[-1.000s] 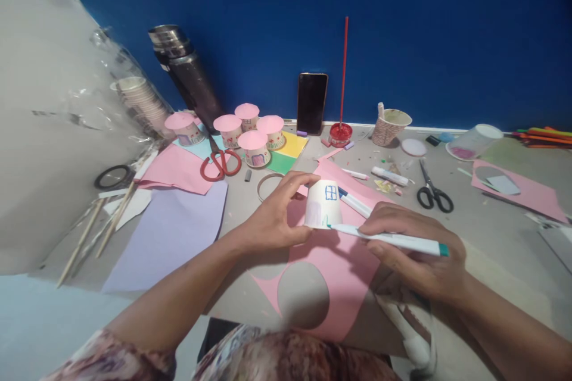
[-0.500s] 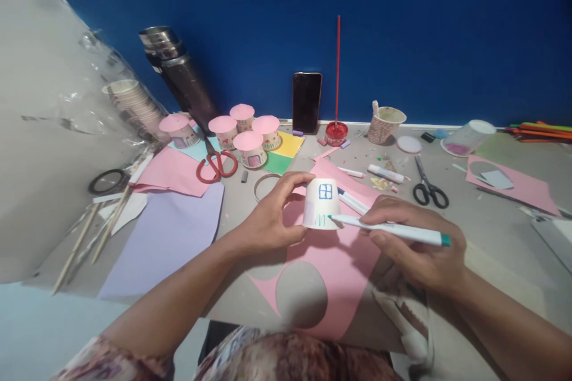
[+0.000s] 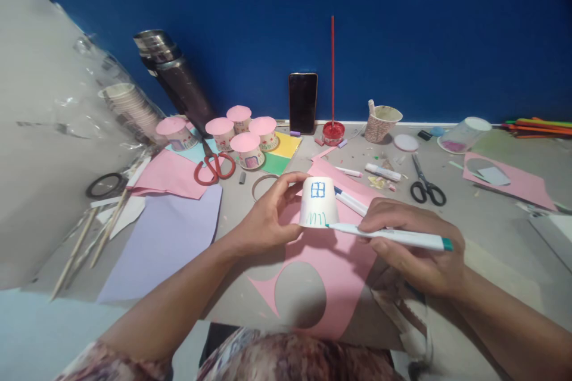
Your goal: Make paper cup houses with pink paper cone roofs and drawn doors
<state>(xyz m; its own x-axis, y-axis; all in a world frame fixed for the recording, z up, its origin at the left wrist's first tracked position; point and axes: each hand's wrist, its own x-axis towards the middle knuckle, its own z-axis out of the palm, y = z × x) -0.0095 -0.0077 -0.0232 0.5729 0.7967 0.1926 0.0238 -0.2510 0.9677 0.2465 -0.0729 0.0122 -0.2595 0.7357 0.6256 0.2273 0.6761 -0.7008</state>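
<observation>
My left hand is closed around the left side of an upside-down white paper cup. A blue window is drawn on the cup, with several green strokes near its rim. In my right hand is a white marker with a green end, its tip touching the cup by the strokes. Below the cup lies pink paper with a round hole cut in it. Another marker with a blue part lies on the table behind the right fingers.
Several small cups with pink paper tops stand at the back left, beside red-handled scissors. Black scissors lie to the right. A phone leans on the blue wall, near a steel flask. Purple paper lies left.
More green strokes now show along the cup's lower part, and the marker tip has moved down toward the rim. The cup is turned slightly; both hands keep their hold.
</observation>
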